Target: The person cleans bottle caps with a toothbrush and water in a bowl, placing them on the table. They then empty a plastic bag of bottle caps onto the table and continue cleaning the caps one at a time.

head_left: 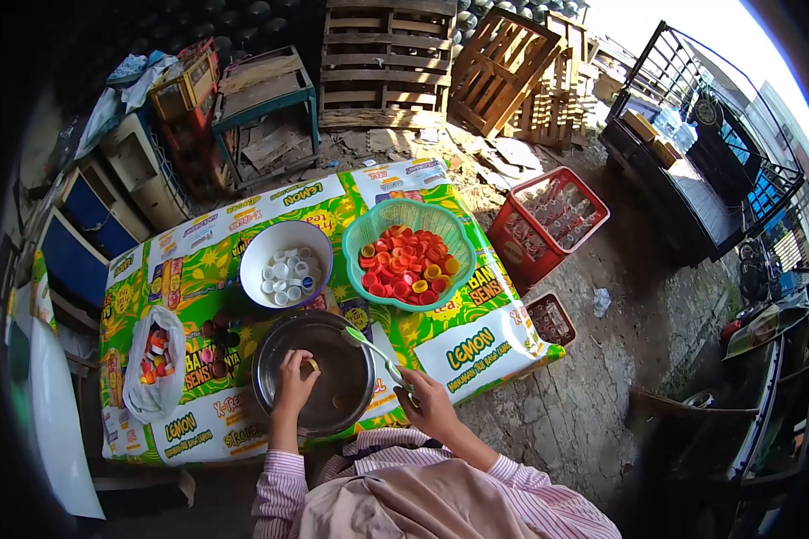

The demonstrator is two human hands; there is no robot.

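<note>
Left hand (292,384) pinched yellowish cap (314,365) over metal basin (334,331); right hand (430,410) gripped brush (383,357) near basin's rim. Scrubbing apparently in hand; next move likely called for bringing bristles to cap.

So the round silver-grey basin (288,334) looks like bare metal, smooth and kinda shiny. The long green-and-white brush (383,359) has a smooth plastic handle, and the small yellowish cap (314,365) looks plastic too, too tiny to judge its shine. The white round bowl with a dark rim (254,259) is glossy, enamel or plastic, can't tell. The mint-green scalloped basket (355,241) is definitely plastic, slightly see-through. The bright green printed table cover (449,359) looks like slick, creased plastic sheeting. The brown slatted pallet (386,79) is rough, matt wood.
</note>
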